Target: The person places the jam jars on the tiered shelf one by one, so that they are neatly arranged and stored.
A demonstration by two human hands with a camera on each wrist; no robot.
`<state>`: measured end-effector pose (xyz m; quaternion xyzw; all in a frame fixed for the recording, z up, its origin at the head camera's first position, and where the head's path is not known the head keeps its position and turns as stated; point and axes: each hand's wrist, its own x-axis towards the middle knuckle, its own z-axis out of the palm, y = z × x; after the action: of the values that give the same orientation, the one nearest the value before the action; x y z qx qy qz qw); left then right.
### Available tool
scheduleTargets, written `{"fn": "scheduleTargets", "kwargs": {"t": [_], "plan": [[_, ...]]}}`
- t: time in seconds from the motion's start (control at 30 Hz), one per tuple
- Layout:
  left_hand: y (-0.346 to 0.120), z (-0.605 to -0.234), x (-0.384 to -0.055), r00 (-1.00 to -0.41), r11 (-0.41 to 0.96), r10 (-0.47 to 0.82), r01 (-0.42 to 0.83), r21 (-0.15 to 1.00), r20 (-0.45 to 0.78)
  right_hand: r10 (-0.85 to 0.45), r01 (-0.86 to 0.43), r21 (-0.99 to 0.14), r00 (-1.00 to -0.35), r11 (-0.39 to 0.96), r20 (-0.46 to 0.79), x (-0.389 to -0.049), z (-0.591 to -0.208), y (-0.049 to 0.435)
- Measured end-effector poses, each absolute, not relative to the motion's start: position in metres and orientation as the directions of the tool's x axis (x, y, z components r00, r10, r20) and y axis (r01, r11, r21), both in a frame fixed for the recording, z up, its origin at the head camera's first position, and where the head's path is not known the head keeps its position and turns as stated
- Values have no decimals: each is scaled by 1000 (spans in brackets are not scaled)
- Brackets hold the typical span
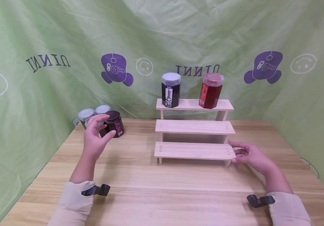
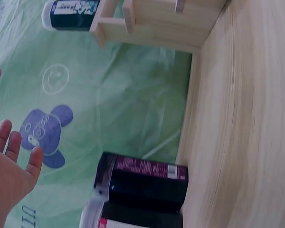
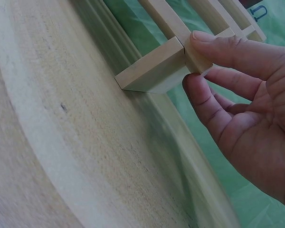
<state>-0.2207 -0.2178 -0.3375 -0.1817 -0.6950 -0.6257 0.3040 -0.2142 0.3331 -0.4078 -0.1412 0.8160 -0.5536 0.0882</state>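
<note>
My left hand (image 1: 93, 139) is raised in front of a group of jars at the table's back left, its fingers and thumb spread apart with nothing between them. Closest to it is a dark jar (image 1: 118, 126) with a purple label. Behind the fingers, white-lidded jars (image 1: 86, 113) are partly hidden. My right hand (image 1: 252, 157) pinches the right end of the lowest step of a three-step wooden stand (image 1: 193, 126), thumb on one face and fingers on the other in the right wrist view. On the top step stand a dark jar with a white lid (image 1: 171, 91) and a red jar (image 1: 211, 91).
The stand rests on a wood-grain table (image 1: 162, 194) towards its back. A green printed curtain (image 1: 156, 25) hangs around the back and sides. Each wrist carries a black camera mount (image 1: 259, 201).
</note>
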Motion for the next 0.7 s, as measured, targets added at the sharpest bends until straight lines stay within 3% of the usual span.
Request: {"fn": "scheduleTargets", "kwargs": {"t": [0.7], "plan": [[-262, -349, -224, -768, 282, -325, 478, 832, 552, -326, -134, -926, -945, 354, 12, -214, -409, 333]]}}
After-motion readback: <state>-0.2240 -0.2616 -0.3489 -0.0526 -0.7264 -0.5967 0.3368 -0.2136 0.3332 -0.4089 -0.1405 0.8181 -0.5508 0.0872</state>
